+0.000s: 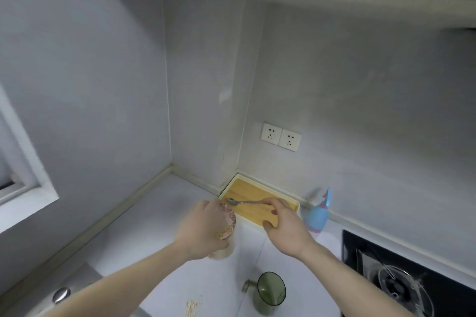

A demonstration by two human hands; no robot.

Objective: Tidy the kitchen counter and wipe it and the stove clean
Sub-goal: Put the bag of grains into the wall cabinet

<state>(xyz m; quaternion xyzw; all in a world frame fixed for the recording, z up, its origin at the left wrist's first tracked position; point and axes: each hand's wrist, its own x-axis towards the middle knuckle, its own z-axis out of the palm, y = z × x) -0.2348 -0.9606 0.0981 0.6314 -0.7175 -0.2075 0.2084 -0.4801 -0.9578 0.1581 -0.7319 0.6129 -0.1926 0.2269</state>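
Tidying step under way, wiping not yet begun. Left hand [203, 229] gripping a patterned jar [226, 221], fingers curled round its side, lifting or setting it just left of the wooden tray [253, 192] in the far corner; blurred here, so hard telling which. Right hand [283, 224] pinching the handle of a metal spoon [243, 202], holding its bowl over the tray's left end, other fingers hanging loosely curled. Blue spray bottle [319, 213] standing just right of the tray against the far wall. Green mug [269, 296] sitting on the near counter [144, 219], crumbs [192, 307] lying left of it. Stove [401, 280] waiting at near right. Next, probably: laying the spoon flat on the tray, parking the jar beside it, freeing both hands, then clearing the 1 mug.
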